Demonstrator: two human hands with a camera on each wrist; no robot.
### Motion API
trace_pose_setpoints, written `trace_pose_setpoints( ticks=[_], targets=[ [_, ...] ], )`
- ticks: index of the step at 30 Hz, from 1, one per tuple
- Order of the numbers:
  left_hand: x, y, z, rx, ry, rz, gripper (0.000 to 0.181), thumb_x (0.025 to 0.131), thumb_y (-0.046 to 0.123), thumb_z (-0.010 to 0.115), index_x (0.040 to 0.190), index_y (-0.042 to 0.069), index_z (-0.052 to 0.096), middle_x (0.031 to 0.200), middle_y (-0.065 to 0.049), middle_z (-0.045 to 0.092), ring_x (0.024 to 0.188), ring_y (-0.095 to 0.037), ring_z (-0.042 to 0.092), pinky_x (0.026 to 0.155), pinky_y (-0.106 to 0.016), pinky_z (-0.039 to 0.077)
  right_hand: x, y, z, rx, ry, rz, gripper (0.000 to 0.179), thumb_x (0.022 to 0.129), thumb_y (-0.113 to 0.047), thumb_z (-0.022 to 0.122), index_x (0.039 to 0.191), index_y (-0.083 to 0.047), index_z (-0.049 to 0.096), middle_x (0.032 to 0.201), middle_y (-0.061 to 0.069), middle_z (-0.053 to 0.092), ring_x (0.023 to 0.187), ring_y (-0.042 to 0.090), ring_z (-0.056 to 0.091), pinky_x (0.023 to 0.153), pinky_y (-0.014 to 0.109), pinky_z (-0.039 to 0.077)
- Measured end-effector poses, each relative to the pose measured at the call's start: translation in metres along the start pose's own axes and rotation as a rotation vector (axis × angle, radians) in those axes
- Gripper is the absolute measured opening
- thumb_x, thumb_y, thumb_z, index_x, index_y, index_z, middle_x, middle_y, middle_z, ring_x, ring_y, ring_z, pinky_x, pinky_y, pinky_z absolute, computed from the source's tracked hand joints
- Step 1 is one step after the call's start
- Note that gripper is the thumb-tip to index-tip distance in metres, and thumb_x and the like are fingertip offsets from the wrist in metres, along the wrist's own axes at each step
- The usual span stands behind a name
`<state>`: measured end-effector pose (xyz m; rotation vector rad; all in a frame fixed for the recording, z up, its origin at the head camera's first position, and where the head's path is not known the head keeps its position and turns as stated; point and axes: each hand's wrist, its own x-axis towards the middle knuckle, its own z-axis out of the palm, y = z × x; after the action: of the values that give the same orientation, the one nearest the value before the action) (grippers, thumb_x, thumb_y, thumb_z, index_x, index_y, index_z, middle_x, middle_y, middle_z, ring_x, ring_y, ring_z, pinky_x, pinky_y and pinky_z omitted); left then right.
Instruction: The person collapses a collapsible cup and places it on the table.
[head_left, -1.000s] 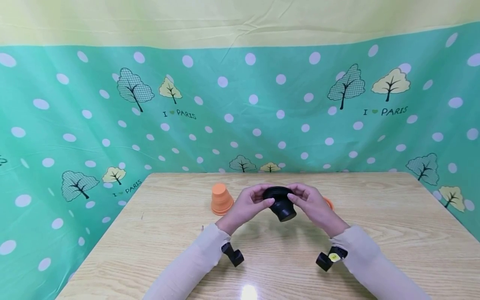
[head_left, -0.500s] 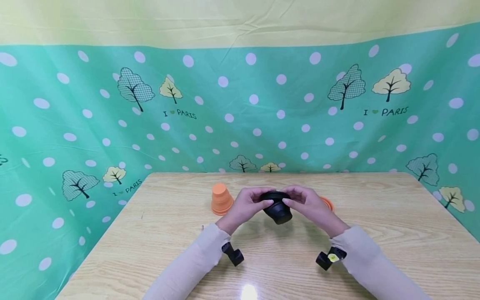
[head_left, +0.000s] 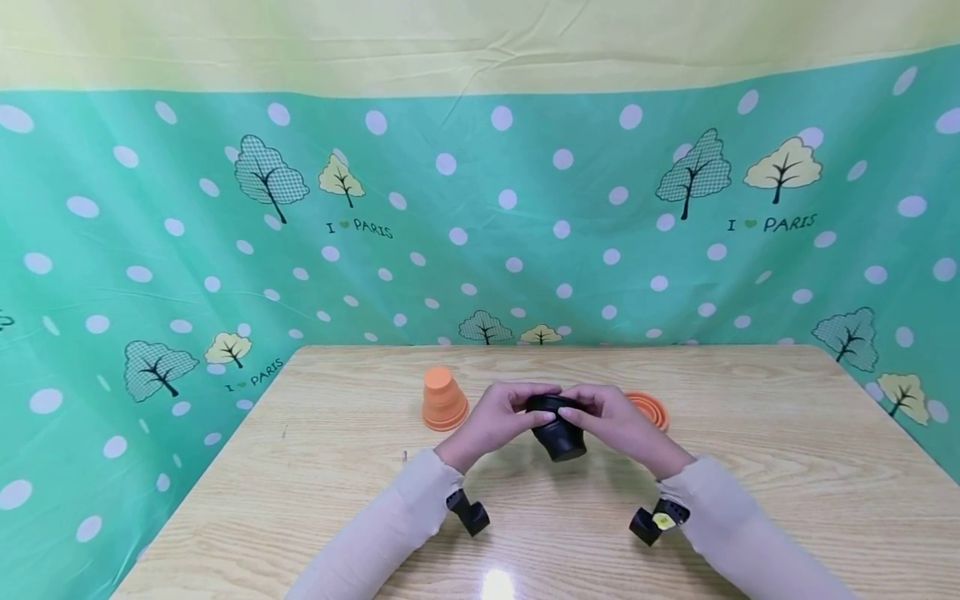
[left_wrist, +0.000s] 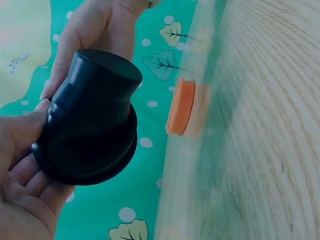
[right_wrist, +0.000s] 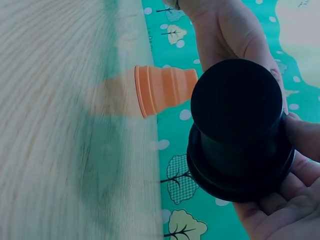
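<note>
A black collapsible cup point(head_left: 562, 442) is held between both hands above the table, its narrow base tilted down toward the person. My left hand point(head_left: 504, 417) grips the rim from the left, thumb on the near side and fingers behind. From the right, my right hand point(head_left: 613, 419) grips the same rim in a matching way. The left wrist view shows the black cup point(left_wrist: 95, 110) partly drawn out, its wall bent and folded on one side near the rim. In the right wrist view its flat round base point(right_wrist: 237, 100) faces the camera. The cup's inside is hidden.
An orange collapsible cup point(head_left: 443, 400), drawn out, stands base up on the wooden table point(head_left: 345, 433) behind the left hand. A flattened orange collapsible cup point(head_left: 649, 409) lies behind the right hand. A patterned green curtain point(head_left: 480, 217) hangs behind the table.
Both hands have come lower and nearer the person with the black cup. Its wall bulged to one side half a second ago and looks straighter now. More of the flattened orange cup shows.
</note>
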<state>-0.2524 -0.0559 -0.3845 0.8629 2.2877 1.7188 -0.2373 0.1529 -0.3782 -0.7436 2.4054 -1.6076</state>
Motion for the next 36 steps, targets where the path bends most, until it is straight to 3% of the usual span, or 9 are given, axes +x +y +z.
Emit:
trace_pose_setpoints(
  ticks=[4, 11, 15, 21, 28, 36],
  targets=[
    [0.0, 0.001, -0.002, -0.066, 0.005, 0.003, 0.04, 0.092, 0.018, 0.063, 0.129, 0.004, 0.058, 0.126, -0.008, 0.061, 0.114, -0.014, 0.058, 0.093, -0.025, 0.047, 0.0, 0.002, -0.002, 0.081, 0.014, -0.013, 0.029, 0.096, -0.018, 0.055, 0.111, 0.006, 0.061, 0.106, 0.016, 0.065, 0.091, 0.011, 0.062, 0.079, 0.024, 0.051],
    [-0.001, 0.003, -0.005, -0.203, 0.012, -0.015, 0.041, 0.093, 0.019, 0.061, 0.132, 0.007, 0.054, 0.126, -0.01, 0.059, 0.108, -0.017, 0.06, 0.091, -0.03, 0.05, 0.0, 0.0, -0.003, 0.255, 0.097, -0.076, 0.029, 0.097, -0.009, 0.052, 0.107, 0.018, 0.052, 0.09, 0.001, 0.061, 0.084, 0.005, 0.058, 0.079, 0.02, 0.049],
    [-0.001, 0.006, -0.004, -0.197, 0.021, -0.009, 0.038, 0.093, 0.013, 0.061, 0.129, 0.002, 0.055, 0.123, -0.016, 0.06, 0.103, -0.016, 0.062, 0.089, -0.031, 0.051, 0.0, -0.001, -0.003, 0.306, 0.097, -0.083, 0.03, 0.098, -0.009, 0.051, 0.107, 0.019, 0.049, 0.089, -0.001, 0.06, 0.083, 0.006, 0.058, 0.079, 0.019, 0.048],
    [-0.001, 0.008, -0.003, -0.177, 0.046, -0.016, 0.035, 0.092, 0.005, 0.06, 0.126, -0.004, 0.055, 0.119, -0.022, 0.061, 0.095, -0.011, 0.063, 0.086, -0.03, 0.052, 0.0, -0.002, -0.003, 0.297, 0.1, -0.077, 0.03, 0.098, -0.009, 0.051, 0.107, 0.02, 0.05, 0.089, 0.0, 0.06, 0.083, 0.005, 0.058, 0.079, 0.018, 0.048],
    [-0.01, 0.035, -0.003, -0.176, 0.064, -0.01, 0.032, 0.091, 0.003, 0.06, 0.121, -0.01, 0.056, 0.113, -0.026, 0.062, 0.089, -0.006, 0.063, 0.083, -0.028, 0.053, 0.0, -0.001, -0.003, 0.278, 0.109, -0.09, 0.029, 0.097, -0.008, 0.052, 0.107, 0.019, 0.051, 0.09, 0.001, 0.061, 0.083, 0.006, 0.059, 0.079, 0.018, 0.048],
    [-0.008, 0.03, -0.002, -0.129, 0.126, -0.02, 0.024, 0.09, 0.003, 0.061, 0.111, -0.009, 0.063, 0.106, -0.024, 0.066, 0.08, -0.003, 0.063, 0.074, -0.022, 0.053, 0.0, -0.001, -0.002, 0.279, 0.106, -0.064, 0.03, 0.095, -0.009, 0.057, 0.113, 0.015, 0.054, 0.099, 0.004, 0.062, 0.088, 0.008, 0.062, 0.078, 0.022, 0.051]
  ],
)
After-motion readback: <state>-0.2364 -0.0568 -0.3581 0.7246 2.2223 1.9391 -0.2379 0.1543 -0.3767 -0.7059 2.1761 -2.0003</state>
